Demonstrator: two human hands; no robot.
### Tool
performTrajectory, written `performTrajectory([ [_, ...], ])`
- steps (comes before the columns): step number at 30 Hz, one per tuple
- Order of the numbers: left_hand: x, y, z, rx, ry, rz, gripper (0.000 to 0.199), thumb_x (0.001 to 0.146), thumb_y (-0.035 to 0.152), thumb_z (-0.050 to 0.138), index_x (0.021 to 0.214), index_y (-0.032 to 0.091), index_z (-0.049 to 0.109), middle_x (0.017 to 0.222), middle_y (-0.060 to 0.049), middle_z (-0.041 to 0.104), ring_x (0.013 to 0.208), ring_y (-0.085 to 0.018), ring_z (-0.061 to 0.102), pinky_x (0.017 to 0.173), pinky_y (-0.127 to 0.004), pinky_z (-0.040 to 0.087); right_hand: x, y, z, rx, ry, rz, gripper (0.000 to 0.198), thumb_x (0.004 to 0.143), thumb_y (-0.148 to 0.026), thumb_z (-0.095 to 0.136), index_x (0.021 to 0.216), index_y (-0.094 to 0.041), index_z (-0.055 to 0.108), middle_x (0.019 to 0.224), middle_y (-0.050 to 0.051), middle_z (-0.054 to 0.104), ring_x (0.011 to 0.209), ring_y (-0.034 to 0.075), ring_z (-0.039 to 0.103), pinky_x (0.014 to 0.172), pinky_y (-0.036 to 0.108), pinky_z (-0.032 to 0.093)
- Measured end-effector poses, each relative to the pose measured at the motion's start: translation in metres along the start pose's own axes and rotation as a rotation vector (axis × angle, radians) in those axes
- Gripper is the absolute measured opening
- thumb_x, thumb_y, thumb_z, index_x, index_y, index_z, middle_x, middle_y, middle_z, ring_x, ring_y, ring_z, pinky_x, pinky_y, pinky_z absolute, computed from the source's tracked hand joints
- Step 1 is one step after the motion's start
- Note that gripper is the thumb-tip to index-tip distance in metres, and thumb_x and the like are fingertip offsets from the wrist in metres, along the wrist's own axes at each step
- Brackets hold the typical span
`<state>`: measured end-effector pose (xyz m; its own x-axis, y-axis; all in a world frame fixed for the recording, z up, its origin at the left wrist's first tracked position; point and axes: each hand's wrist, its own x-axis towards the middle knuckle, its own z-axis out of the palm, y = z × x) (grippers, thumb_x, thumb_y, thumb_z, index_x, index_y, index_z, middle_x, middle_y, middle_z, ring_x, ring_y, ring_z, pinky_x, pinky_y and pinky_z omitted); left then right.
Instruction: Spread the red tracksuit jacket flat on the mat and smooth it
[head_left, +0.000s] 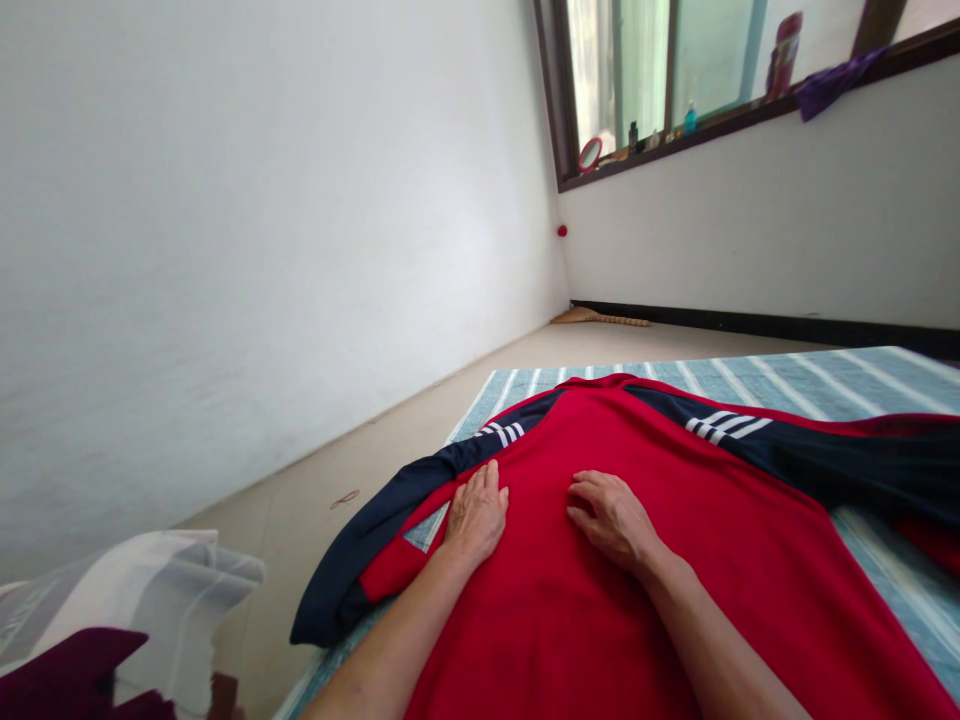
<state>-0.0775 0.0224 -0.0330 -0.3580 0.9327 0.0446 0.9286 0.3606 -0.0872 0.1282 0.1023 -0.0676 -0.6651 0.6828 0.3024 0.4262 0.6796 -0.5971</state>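
Note:
A red jacket [555,590] with navy sleeves and white stripes lies spread out on a blue-and-white striped cloth [847,385]. My left hand [478,512] rests flat on the garment near its left sleeve, fingers stretched out. On the middle of the red fabric lies my right hand [611,515], its fingers loosely bent and apart, holding nothing. The left navy sleeve [360,540] curves down beside my left forearm. Off to the right extends the other sleeve [825,455], running past the frame's edge.
Pale plastic wrapping [165,580] and a dark maroon cloth [75,675] sit at lower left. A white wall [300,220] rises on the left. A broom-like object [600,317] lies in the far corner. Along the windowsill stand a round mirror [590,154] and a red flask [785,55].

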Motion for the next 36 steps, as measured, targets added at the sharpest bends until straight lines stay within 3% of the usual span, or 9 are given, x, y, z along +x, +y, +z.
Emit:
performTrajectory([
  [7,0.005,0.010,-0.002,-0.013,-0.068,-0.099,0.055,0.096,0.038,0.033,0.143,0.009,0.034,0.150,-0.018,0.038,0.139,-0.026,0.034,0.112,-0.047,0.029,0.001,0.001,0.001,0.013,0.020,-0.017,0.017,0.084,-0.024,0.056,0.092,-0.021,0.071,0.116,0.007,0.065,0.111,0.021,0.057,0.098,0.033,0.040],
  [13,0.007,0.017,0.005,-0.023,-0.001,-0.152,0.056,0.094,0.044,0.031,0.139,0.011,0.040,0.147,-0.018,0.042,0.136,-0.028,0.038,0.110,-0.049,0.030,0.000,0.003,0.003,0.023,0.036,-0.022,0.018,0.085,-0.023,0.055,0.093,-0.021,0.071,0.117,0.007,0.065,0.111,0.022,0.057,0.099,0.034,0.041],
  [19,0.007,0.016,0.007,-0.050,-0.074,-0.175,0.062,0.094,0.048,0.025,0.144,0.011,0.035,0.155,-0.016,0.029,0.144,-0.025,0.023,0.115,-0.051,0.020,-0.002,0.007,0.004,-0.002,0.029,-0.021,0.022,0.086,-0.025,0.055,0.100,-0.021,0.071,0.121,0.009,0.064,0.114,0.023,0.056,0.101,0.036,0.040],
  [25,0.004,0.000,0.008,-0.093,-0.163,-0.071,0.072,0.093,0.056,0.017,0.149,0.011,0.025,0.159,-0.012,0.014,0.147,-0.024,0.010,0.117,-0.051,0.012,-0.004,0.005,0.002,-0.031,0.033,-0.055,0.020,0.086,-0.024,0.054,0.098,-0.020,0.070,0.118,0.008,0.065,0.115,0.021,0.056,0.101,0.034,0.040],
  [36,-0.001,-0.005,0.012,-0.138,-0.081,-0.039,0.068,0.094,0.053,0.021,0.147,0.011,0.030,0.157,-0.013,0.020,0.146,-0.024,0.015,0.117,-0.050,0.013,-0.001,-0.003,-0.002,-0.185,-0.055,-0.025,0.024,0.089,-0.026,0.051,0.105,-0.020,0.067,0.122,0.008,0.062,0.117,0.019,0.054,0.103,0.033,0.038],
])
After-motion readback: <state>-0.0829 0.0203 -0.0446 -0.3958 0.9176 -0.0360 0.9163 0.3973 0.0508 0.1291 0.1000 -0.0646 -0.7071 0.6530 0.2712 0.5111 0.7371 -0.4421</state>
